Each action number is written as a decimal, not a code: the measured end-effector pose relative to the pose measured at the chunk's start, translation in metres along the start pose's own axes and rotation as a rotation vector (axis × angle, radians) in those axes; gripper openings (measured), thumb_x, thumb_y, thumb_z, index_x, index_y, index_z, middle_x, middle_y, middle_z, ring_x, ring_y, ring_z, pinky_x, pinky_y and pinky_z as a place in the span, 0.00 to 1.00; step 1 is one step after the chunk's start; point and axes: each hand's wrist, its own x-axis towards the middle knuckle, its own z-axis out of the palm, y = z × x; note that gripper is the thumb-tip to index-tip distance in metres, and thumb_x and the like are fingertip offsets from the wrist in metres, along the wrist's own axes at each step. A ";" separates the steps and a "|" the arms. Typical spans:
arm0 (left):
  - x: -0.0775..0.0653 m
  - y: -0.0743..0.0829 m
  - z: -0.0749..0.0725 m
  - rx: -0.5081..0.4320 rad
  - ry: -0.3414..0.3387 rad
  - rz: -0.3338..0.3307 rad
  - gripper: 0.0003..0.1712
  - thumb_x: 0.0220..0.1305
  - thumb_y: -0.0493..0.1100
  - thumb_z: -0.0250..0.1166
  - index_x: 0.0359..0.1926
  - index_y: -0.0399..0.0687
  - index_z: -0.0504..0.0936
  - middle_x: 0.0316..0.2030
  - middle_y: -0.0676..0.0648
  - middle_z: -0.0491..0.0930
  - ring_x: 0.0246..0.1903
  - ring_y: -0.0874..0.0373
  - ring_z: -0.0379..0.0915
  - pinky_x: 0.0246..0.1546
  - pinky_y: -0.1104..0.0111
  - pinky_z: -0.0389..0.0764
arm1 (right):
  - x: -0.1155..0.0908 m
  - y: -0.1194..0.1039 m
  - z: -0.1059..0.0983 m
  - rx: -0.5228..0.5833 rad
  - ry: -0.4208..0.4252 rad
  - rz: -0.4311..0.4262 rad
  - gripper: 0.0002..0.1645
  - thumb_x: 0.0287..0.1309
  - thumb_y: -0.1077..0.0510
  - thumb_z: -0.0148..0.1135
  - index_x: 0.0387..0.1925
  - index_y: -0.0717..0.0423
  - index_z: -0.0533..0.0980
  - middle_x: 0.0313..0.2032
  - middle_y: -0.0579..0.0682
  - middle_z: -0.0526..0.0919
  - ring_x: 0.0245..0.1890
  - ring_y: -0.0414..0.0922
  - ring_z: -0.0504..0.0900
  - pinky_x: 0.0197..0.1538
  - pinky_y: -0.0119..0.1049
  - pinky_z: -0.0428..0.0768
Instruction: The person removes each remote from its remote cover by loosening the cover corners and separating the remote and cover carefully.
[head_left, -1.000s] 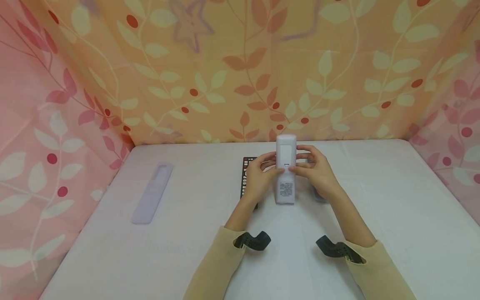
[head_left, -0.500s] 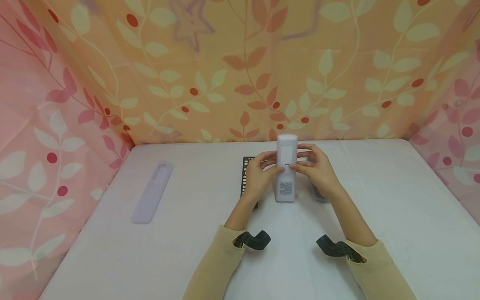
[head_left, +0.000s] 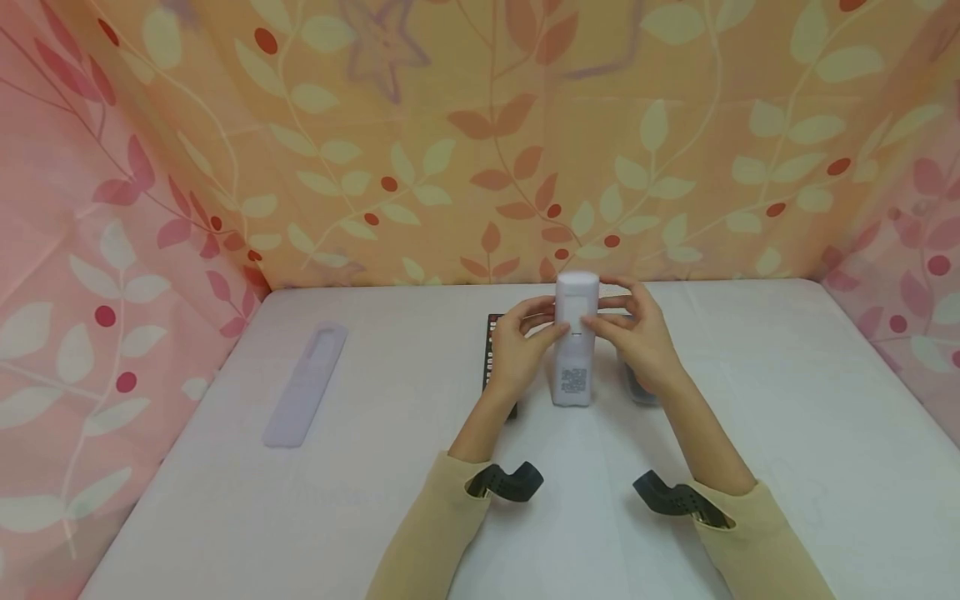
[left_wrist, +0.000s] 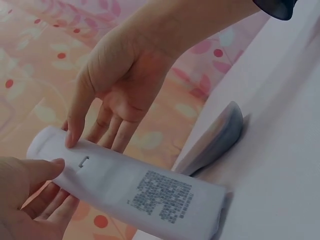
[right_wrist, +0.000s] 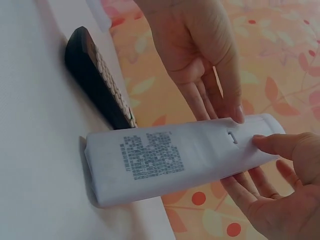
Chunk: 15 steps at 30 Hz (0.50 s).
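Note:
A white remote control (head_left: 574,346) stands nearly upright at the middle of the table, back side facing me. Its back carries a printed label and, above that, a small latch on the battery cover. My left hand (head_left: 516,354) holds its left edge, thumb on the back and fingers behind. On the other edge, my right hand (head_left: 643,342) grips it likewise, its thumb (right_wrist: 272,144) lying on the cover above the latch. The lower end of the remote (left_wrist: 150,192) appears to rest on the table. The front of the remote is hidden.
A black remote control (head_left: 490,358) with light buttons lies behind my left hand, partly covered. Behind my right hand is a blue-grey object (head_left: 642,393), mostly hidden. A pale purple remote cover (head_left: 306,387) lies at left on the white table (head_left: 225,517). Patterned cloth hangs around.
My right thumb has slid up from near the latch onto the cover, and my left thumb sits slightly higher. The remote has shifted a little to the right. Other things stay put.

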 end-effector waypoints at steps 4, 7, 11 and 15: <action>0.001 0.004 0.001 -0.004 0.017 0.018 0.22 0.62 0.26 0.73 0.58 0.32 0.84 0.51 0.34 0.85 0.53 0.43 0.85 0.54 0.65 0.87 | 0.000 -0.003 0.000 0.037 0.007 -0.034 0.39 0.68 0.69 0.66 0.76 0.57 0.64 0.54 0.55 0.75 0.43 0.38 0.87 0.49 0.28 0.85; 0.000 0.006 0.002 0.002 0.026 0.023 0.22 0.63 0.26 0.73 0.58 0.33 0.84 0.51 0.34 0.86 0.52 0.44 0.86 0.53 0.66 0.87 | 0.001 -0.006 0.002 0.053 0.020 -0.056 0.35 0.69 0.69 0.65 0.74 0.60 0.66 0.55 0.55 0.74 0.43 0.40 0.87 0.49 0.29 0.87; 0.000 0.009 0.003 0.001 0.029 0.031 0.22 0.63 0.27 0.73 0.58 0.33 0.84 0.51 0.34 0.86 0.53 0.44 0.85 0.53 0.66 0.86 | 0.001 -0.011 0.003 0.062 0.038 -0.068 0.29 0.68 0.70 0.65 0.68 0.64 0.69 0.55 0.55 0.74 0.42 0.40 0.87 0.49 0.29 0.87; 0.000 0.012 0.002 -0.011 0.033 0.051 0.21 0.64 0.27 0.72 0.58 0.34 0.85 0.52 0.35 0.86 0.54 0.45 0.85 0.54 0.67 0.86 | 0.001 -0.015 0.004 0.055 0.029 -0.076 0.25 0.69 0.69 0.65 0.64 0.63 0.71 0.55 0.55 0.74 0.42 0.38 0.87 0.50 0.28 0.86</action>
